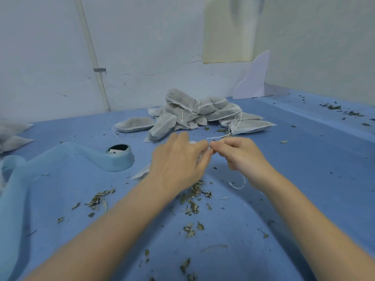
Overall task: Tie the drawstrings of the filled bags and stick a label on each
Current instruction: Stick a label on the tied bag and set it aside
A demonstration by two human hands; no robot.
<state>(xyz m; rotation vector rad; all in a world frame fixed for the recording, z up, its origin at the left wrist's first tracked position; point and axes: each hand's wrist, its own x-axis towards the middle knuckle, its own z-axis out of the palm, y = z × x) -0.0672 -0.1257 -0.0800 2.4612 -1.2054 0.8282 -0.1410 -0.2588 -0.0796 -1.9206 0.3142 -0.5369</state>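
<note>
Over the blue table [284, 159], just in front of me, my left hand [178, 159] curls over a white bag [142, 173], mostly hidden beneath it, fingertips pinching at its top. My right hand [241, 157] meets it, pinching the drawstring [238, 184], whose loose end loops below my wrist. Farther back lies a pile of filled bags [194, 114]. Dried leaves [194, 199] litter the surface near my forearms.
</note>
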